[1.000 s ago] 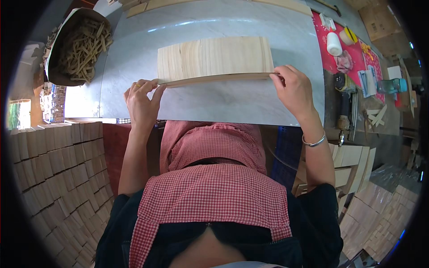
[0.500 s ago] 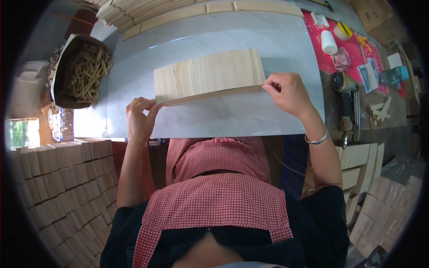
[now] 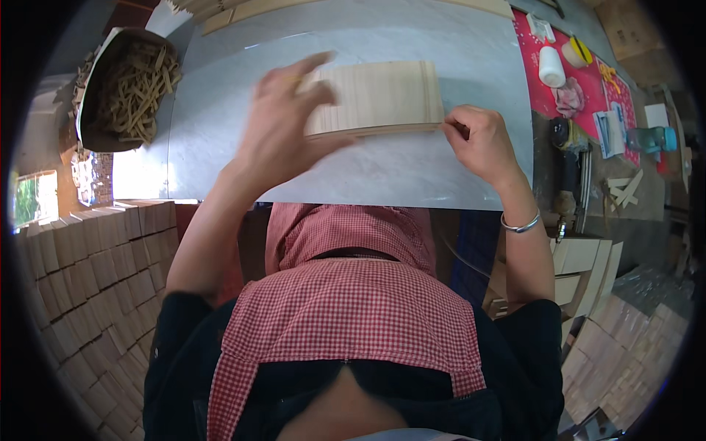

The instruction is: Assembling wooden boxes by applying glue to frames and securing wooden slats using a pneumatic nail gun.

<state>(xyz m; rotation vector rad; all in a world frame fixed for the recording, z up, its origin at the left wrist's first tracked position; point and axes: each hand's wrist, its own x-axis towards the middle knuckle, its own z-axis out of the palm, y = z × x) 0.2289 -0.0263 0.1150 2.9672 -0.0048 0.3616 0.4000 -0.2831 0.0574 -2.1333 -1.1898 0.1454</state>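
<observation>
A pale rectangular wooden board (image 3: 382, 95) lies lengthwise on the grey marbled tabletop. Its near edge shows a line, as if thin layers were stacked. My left hand (image 3: 283, 121), smeared by motion, is over the board's left end with thumb and fingers apart, hiding that end; whether it touches the wood I cannot tell. At the near right corner, my right hand (image 3: 482, 143) has its fingers curled and pinched against the board's edge.
A box (image 3: 88, 110) of thin wood offcuts stands at the left. Stacked wooden blocks (image 3: 95, 287) fill the lower left. On the right are a white bottle (image 3: 551, 67), a yellow tape roll (image 3: 576, 51), a pink cloth (image 3: 568, 97) and a teal-capped bottle (image 3: 651, 140).
My left hand has left the board's near left corner, moving up and right over its left end with fingers spread. My right hand stays at the right corner. The board now lies straighter.
</observation>
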